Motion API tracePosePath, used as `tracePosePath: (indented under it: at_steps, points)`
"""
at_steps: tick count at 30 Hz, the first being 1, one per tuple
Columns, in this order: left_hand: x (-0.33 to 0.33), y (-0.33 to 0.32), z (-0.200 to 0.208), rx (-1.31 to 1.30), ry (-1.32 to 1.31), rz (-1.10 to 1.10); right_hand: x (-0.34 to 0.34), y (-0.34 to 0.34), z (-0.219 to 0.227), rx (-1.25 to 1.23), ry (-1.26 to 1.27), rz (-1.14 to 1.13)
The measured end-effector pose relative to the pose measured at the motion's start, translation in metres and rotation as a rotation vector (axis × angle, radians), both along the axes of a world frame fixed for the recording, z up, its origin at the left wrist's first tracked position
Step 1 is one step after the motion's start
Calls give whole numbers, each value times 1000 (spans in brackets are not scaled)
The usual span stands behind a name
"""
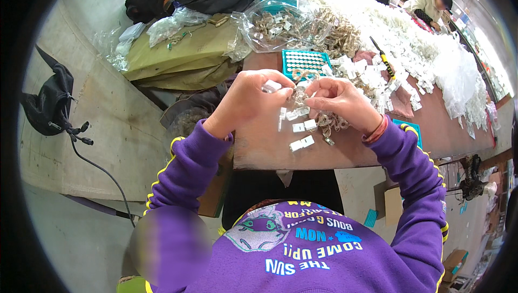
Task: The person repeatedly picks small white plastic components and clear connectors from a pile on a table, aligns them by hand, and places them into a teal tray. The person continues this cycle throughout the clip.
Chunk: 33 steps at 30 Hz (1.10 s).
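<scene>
My left hand (pixel 249 100) is closed around a small white plastic casing (pixel 271 86), its thumb and fingertips pressed together toward the right. Close beside it, my right hand (pixel 345 100) is closed in a pinch on a thin tan wire (pixel 300 96) between the two hands; its exact ends are hard to make out. Below the hands, several white plastic casings (pixel 298 127) lie on the brown table (pixel 259 150). Under my right hand is a small heap of tan wires (pixel 328 125). Just beyond the hands stands a teal tray (pixel 284 65) with rows of round pale pieces.
A large heap of white pieces (pixel 399 28) covers the far right of the table. A yellow-and-black pointed tool (pixel 386 65) lies on it. Tan wires (pixel 340 34) and a clear plastic bag (pixel 253 28) are at the back. A co-worker (pixel 429 7) sits far right.
</scene>
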State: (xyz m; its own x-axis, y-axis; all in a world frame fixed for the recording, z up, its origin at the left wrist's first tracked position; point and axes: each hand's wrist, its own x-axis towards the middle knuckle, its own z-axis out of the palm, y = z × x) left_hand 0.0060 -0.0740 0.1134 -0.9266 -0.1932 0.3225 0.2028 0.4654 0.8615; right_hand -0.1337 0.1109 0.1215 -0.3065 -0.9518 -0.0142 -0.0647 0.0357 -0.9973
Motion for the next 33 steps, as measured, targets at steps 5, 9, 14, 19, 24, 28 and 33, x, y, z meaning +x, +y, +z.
tracePosePath:
  at_steps: [5, 9, 14, 19, 24, 28, 33]
  points:
    - [0, -8, -5, 307, -185, -134, 5, 1, 1, -200, 1056, -160]
    - [-1, -15, -15, 399, -282, -142, 5, -3, -3, -387, 1463, -197]
    - [2, -19, -34, 1111, -272, -255, 12, 1, -18, -406, 1642, -286]
    - [12, -17, -35, 991, -92, -123, 13, -1, -43, -337, 1561, -206]
    - [26, -11, -22, 939, -108, -62, 18, -16, -58, -124, 1661, -38]
    - [37, 0, -23, 894, -179, -24, 19, -10, -38, -186, 1478, -204]
    - [39, 12, -29, 1112, -222, -252, 29, 7, -12, -416, 853, -280]
